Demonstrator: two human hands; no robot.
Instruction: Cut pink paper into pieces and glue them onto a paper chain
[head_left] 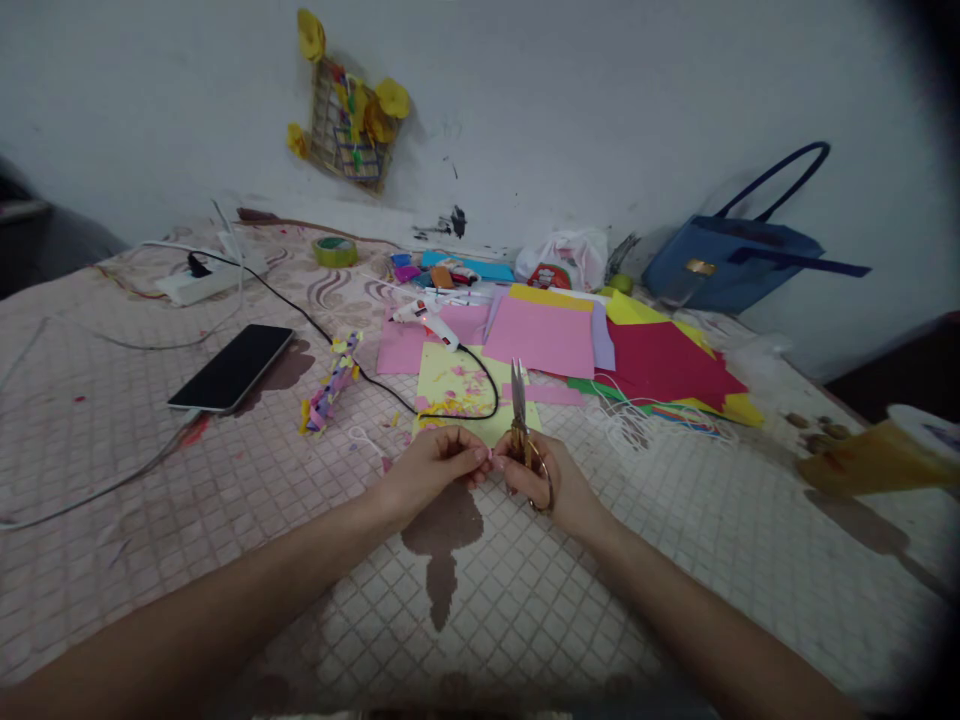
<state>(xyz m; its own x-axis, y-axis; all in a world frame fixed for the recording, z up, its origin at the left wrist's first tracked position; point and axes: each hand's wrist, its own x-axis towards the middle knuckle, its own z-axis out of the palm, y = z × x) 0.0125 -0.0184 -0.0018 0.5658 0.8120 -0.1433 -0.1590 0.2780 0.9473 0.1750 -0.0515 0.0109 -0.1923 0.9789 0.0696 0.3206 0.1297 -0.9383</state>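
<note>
While the right hand (551, 485) grips scissors (523, 425) pointing far, the left hand (435, 468) pinches a tiny pink scrap (493, 461) near the yellow sheet (469, 392)

Phone (232, 367) left of glue gun (426, 322), paper sheets (570, 340) right, bag (731, 262) behind.

The right hand (551, 485) grips scissors (523, 420), blades pointing away and upward. The left hand (435, 465) pinches a small pink paper piece (491, 458) just beside the scissors. Beyond, a glue gun (427, 322) lies on coloured paper sheets (547, 340); a phone (232, 367) lies left on the quilted bed (675, 560).
</note>
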